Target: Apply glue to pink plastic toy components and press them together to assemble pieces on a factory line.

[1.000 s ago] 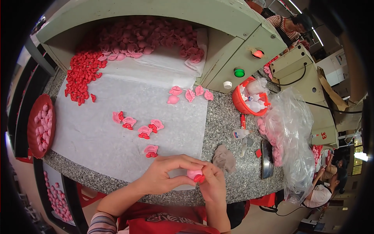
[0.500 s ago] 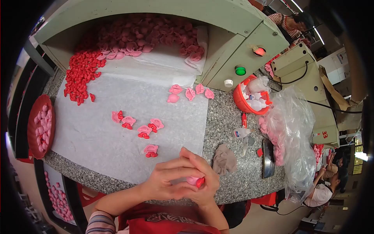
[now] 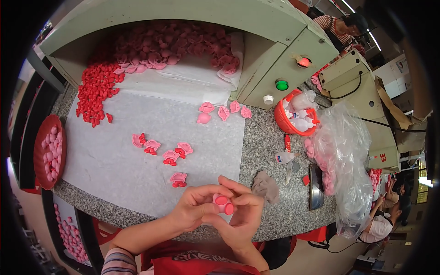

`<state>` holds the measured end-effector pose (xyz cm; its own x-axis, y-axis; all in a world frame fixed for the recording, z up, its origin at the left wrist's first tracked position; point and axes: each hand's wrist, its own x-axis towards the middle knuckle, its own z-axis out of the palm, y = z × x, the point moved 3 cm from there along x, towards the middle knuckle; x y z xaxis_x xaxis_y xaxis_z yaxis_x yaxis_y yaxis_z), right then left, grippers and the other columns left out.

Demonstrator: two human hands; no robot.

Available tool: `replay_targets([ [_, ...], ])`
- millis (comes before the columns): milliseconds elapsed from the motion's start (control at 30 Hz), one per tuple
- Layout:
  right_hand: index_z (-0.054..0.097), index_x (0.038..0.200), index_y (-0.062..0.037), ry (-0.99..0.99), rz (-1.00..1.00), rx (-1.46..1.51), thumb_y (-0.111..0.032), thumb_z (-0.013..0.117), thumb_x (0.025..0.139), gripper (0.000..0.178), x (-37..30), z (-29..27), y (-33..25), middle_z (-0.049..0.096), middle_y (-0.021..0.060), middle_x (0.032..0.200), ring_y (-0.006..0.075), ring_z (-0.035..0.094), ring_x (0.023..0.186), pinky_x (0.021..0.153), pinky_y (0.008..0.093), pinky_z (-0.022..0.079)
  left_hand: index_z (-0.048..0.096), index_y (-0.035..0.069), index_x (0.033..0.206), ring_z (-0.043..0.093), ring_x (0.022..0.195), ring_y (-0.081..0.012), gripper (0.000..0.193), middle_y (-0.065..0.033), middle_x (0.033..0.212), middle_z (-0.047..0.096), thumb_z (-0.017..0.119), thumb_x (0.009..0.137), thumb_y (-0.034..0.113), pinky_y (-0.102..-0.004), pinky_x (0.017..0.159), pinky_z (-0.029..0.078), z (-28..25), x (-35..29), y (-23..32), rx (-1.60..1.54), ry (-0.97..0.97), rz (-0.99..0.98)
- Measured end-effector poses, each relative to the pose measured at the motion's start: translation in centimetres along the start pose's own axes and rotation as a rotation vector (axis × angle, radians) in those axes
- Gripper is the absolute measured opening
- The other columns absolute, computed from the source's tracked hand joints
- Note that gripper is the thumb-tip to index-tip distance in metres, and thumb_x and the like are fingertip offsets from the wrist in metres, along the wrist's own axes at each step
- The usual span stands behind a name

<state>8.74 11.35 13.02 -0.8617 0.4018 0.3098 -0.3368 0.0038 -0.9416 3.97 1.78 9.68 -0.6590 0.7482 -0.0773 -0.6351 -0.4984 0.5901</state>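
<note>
A small pink moulded toy piece with two red round-soled feet is pinched between my hands above the near edge of the white paper sheet. My left hand grips it from the left, thumb below and fingers behind. From the other side, the curled fingers and thumb of my right hand close round it. The red soles face up toward me. Ahead on the paper lie several pink shells joined to red feet, and beyond them a few loose pink pieces.
A pale green metal box at the back holds heaped pink shells; red feet spill from its left. A red tray stands left. Rightward are an orange basket of bottles, a glue bottle, a cloth, and a phone.
My hands were pressed together over the piece with fingers overlapping. Now they have parted slightly, and the piece is turned so both red soles show.
</note>
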Motion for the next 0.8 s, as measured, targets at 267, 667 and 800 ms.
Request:
replay_targets([
  [267, 0.044, 0.092, -0.0047, -0.183, -0.095, -0.16, -0.006, 0.08, 0.061, 0.048, 0.4, -0.2, 0.1, 0.051, 0.0241, 0.114, 0.0343, 0.052, 0.109, 0.089, 0.0383, 0.045, 0.055, -0.001, 0.104, 0.06, 0.085, -0.0221, 0.037, -0.013, 0.093, 0.061, 0.069, 0.075, 0.019, -0.0325, 0.077, 0.049, -0.3, 0.0, 0.7, -0.025, -0.056, 0.023],
  [667, 0.037, 0.122, 0.0017, -0.149, 0.085, 0.046, -0.01, 0.082, 0.058, 0.08, 0.5, 0.1, 1.0, 0.048, 0.0241, 0.12, 0.0313, 0.049, 0.113, 0.093, 0.0379, 0.041, 0.061, -0.003, 0.095, 0.057, 0.087, -0.0194, 0.03, -0.0134, 0.097, 0.058, 0.07, 0.066, -0.001, -0.0299, 0.075, 0.046, 1.1, 0.1, 1.6, 0.734, -0.115, 0.485],
  [800, 0.052, 0.107, 0.0037, -0.183, -0.065, -0.14, -0.013, 0.082, 0.056, 0.062, 0.8, 0.0, 1.2, 0.053, 0.0234, 0.115, 0.0295, 0.055, 0.105, 0.087, 0.0349, 0.046, 0.063, -0.002, 0.094, 0.057, 0.085, -0.0186, 0.03, -0.0121, 0.097, 0.058, 0.072, 0.065, -0.001, -0.0292, 0.074, 0.046, 1.3, -0.1, 1.8, 0.758, -0.082, 0.479],
])
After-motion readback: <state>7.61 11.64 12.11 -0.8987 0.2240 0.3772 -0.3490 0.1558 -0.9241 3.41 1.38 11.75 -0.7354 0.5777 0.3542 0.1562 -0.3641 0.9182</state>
